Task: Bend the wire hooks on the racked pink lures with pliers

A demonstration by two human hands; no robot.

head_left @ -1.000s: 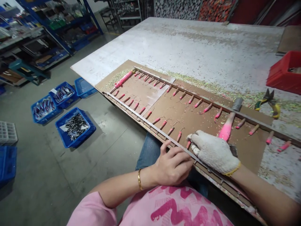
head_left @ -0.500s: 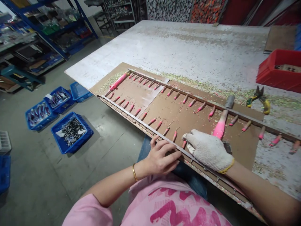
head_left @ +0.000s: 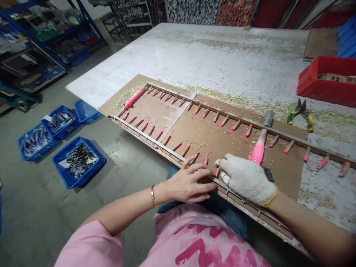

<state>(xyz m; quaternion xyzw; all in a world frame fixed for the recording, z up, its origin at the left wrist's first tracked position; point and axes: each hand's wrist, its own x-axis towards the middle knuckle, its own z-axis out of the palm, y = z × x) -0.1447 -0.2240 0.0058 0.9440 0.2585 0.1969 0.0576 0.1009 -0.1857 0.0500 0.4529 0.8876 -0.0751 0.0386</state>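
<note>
My bare left hand (head_left: pixel 191 181), with a gold bracelet, lies over the near metal rail (head_left: pixel 172 154), fingers apart and bent across it. My right hand (head_left: pixel 246 178) wears a white knitted glove. Its fingers are curled, the tips close by a small pink piece (head_left: pixel 217 171) on that rail. A dark metallic object (head_left: pixel 268 173) shows beside the glove; whether the hand holds it is hidden. Several small pink-tipped pieces with thin wire hooks line the near rail and the far rail (head_left: pixel 222 110). Behind the glove lies a pink-and-tan handle-shaped piece (head_left: pixel 258 148) with a grey end.
Cardboard (head_left: pixel 205 129) lies under the rails on a white table (head_left: pixel 222 63) strewn with shavings. A pink rod (head_left: pixel 135 98) spans their left end. Yellow-handled cutters (head_left: pixel 302 115) and a red bin (head_left: pixel 325 81) are at right. Blue baskets (head_left: pixel 79 163) stand on the floor.
The view has shifted slightly. My left hand's fingers have moved a little on the near rail, and the left forearm lies flatter. My gloved right hand keeps its place and its curled shape.
</note>
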